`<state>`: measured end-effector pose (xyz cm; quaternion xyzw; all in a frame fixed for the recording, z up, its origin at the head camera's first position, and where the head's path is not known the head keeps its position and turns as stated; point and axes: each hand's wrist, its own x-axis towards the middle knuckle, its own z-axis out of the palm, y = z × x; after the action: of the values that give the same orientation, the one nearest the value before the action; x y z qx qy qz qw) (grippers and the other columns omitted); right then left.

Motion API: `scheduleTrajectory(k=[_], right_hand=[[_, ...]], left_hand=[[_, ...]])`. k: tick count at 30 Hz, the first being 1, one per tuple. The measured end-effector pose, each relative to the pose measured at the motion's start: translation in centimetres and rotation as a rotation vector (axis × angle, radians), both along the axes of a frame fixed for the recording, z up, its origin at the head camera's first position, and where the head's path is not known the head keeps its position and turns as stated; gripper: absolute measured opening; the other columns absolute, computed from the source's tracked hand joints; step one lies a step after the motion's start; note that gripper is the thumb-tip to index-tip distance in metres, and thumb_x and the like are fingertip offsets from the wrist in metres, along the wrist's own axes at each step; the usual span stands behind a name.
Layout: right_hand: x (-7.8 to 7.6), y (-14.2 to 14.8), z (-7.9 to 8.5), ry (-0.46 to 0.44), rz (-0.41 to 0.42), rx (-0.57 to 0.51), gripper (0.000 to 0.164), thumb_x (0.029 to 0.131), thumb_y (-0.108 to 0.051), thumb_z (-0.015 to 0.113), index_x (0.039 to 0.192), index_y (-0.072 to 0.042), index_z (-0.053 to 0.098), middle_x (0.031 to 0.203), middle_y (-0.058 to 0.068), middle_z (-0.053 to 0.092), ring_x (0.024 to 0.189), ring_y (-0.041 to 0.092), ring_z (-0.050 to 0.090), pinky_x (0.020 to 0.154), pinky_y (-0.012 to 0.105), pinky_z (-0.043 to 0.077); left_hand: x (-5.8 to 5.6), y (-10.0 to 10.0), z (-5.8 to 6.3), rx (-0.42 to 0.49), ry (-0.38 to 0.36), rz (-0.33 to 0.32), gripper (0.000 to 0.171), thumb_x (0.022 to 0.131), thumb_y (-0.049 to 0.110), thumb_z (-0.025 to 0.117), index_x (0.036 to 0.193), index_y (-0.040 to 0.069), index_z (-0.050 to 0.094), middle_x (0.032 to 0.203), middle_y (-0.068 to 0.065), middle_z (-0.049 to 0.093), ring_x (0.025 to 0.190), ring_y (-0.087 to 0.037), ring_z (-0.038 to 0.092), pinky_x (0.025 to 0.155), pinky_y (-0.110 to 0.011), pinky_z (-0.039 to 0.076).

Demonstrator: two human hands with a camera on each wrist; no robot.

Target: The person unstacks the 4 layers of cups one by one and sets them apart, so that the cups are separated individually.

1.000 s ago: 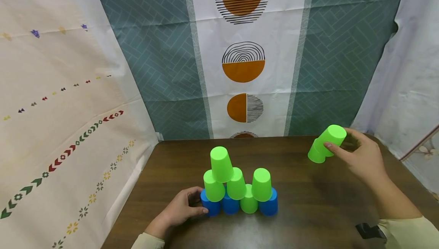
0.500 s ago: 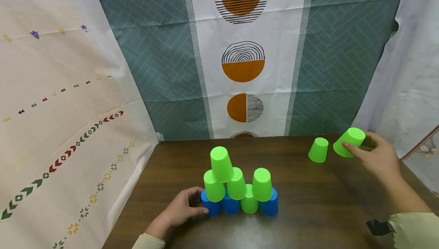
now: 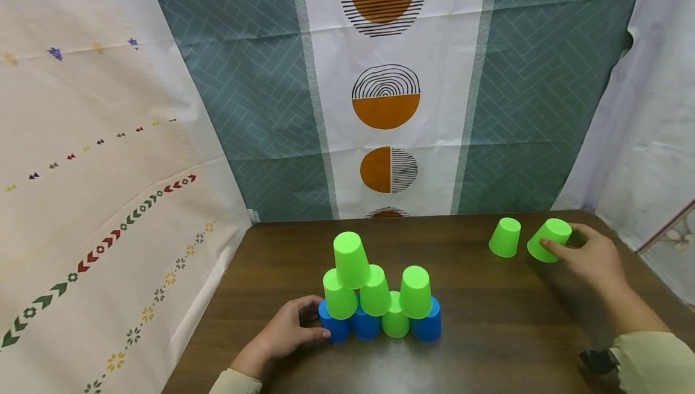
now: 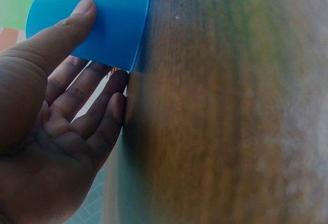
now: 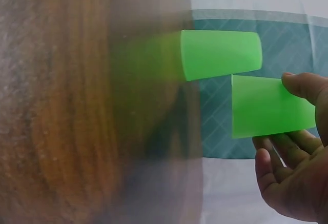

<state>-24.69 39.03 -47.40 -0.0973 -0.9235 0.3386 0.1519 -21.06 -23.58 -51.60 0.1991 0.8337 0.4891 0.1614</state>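
My left hand (image 3: 295, 327) is at the left end of a stack of upside-down cups. Its thumb lies on the front of the end blue cup (image 4: 110, 29), with the fingers curled behind. The stack's bottom row has three blue cups and a green cup (image 3: 395, 317). Two green cups stand above its left part with a top green cup (image 3: 350, 261) over them; another green cup (image 3: 415, 291) stands above its right end. At the back right, my right hand (image 3: 594, 258) holds a green cup (image 5: 266, 106) slightly tilted, rim down and raised off the table.
Left of the held cup, a single upside-down green cup (image 3: 505, 238) stands on the brown wooden table (image 3: 467, 346). A patterned curtain (image 3: 271, 110) hangs along the table's back edge, with pale cloths on the left (image 3: 108, 213) and right (image 3: 635, 158).
My right hand carried its green cup rightward, away from the lone standing cup, then lowered it toward the table. The left hand and the stack stayed where they were.
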Motion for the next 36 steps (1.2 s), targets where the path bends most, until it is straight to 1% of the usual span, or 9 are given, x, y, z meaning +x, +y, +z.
scheduleTrajectory(k=[1,4,8,9,12,19,28,36], right_hand=[[-0.1,0.1,-0.2,-0.012,0.001,0.008,0.081,0.093,-0.051,0.076,0.141,0.008,0.050,0.130,0.042,0.056,0.110,0.057,0.053,0.075,0.058,0.049],[-0.2,0.2,-0.7,-0.037,0.012,0.020,0.083,0.094,-0.052,0.075,0.142,0.011,0.048,0.129,0.043,0.055,0.111,0.060,0.053,0.078,0.063,0.048],[-0.4,0.1,-1.2,-0.040,0.030,0.041,0.080,0.094,-0.050,0.076,0.139,0.011,0.050,0.121,0.040,0.060,0.106,0.057,0.056,0.076,0.061,0.049],[-0.4,0.1,-1.3,-0.044,0.036,0.045,0.080,0.094,-0.050,0.076,0.139,0.011,0.050,0.120,0.040,0.060,0.106,0.057,0.056,0.078,0.063,0.049],[-0.5,0.0,-1.7,-0.046,0.052,0.058,0.081,0.093,-0.049,0.077,0.139,0.012,0.050,0.118,0.040,0.062,0.104,0.056,0.057,0.077,0.063,0.049],[-0.9,0.0,-2.2,-0.046,0.077,0.070,0.082,0.094,-0.049,0.077,0.138,0.013,0.050,0.126,0.043,0.058,0.110,0.060,0.055,0.081,0.067,0.049],[-1.3,0.1,-2.7,-0.057,0.104,0.076,0.080,0.093,-0.047,0.079,0.136,0.014,0.051,0.115,0.039,0.065,0.100,0.053,0.061,0.074,0.061,0.052],[-1.6,0.2,-2.9,-0.065,0.115,0.077,0.081,0.092,-0.046,0.081,0.136,0.015,0.051,0.117,0.039,0.064,0.102,0.055,0.061,0.077,0.062,0.051]], left_hand=[[0.0,0.0,0.0,0.000,-0.002,0.000,0.046,0.090,0.029,0.086,0.130,0.018,0.067,0.127,0.003,0.071,0.123,-0.022,0.065,0.108,-0.051,0.050],[0.0,0.0,0.0,0.004,-0.002,-0.002,0.046,0.090,0.029,0.086,0.130,0.018,0.066,0.127,0.003,0.071,0.123,-0.022,0.065,0.108,-0.051,0.050],[0.0,0.0,0.0,0.006,-0.003,-0.005,0.045,0.091,0.028,0.085,0.130,0.018,0.066,0.127,0.003,0.071,0.123,-0.023,0.065,0.107,-0.051,0.051],[0.0,0.0,-0.1,0.005,-0.004,-0.005,0.045,0.091,0.029,0.085,0.130,0.018,0.066,0.127,0.003,0.071,0.123,-0.023,0.065,0.107,-0.051,0.051],[0.0,-0.1,-0.1,0.005,-0.001,-0.007,0.045,0.091,0.028,0.085,0.130,0.018,0.067,0.127,0.003,0.071,0.123,-0.023,0.065,0.107,-0.051,0.051],[-0.1,-0.1,-0.2,0.005,-0.001,-0.007,0.046,0.090,0.029,0.086,0.130,0.018,0.067,0.126,0.003,0.071,0.122,-0.022,0.065,0.107,-0.051,0.051],[-0.1,-0.1,-0.1,0.000,-0.007,-0.002,0.046,0.090,0.030,0.086,0.130,0.018,0.067,0.127,0.003,0.071,0.122,-0.022,0.065,0.108,-0.054,0.050],[-0.2,-0.1,-0.1,-0.003,-0.003,0.000,0.046,0.089,0.030,0.087,0.130,0.018,0.067,0.126,0.004,0.071,0.122,-0.021,0.065,0.108,-0.052,0.050]])
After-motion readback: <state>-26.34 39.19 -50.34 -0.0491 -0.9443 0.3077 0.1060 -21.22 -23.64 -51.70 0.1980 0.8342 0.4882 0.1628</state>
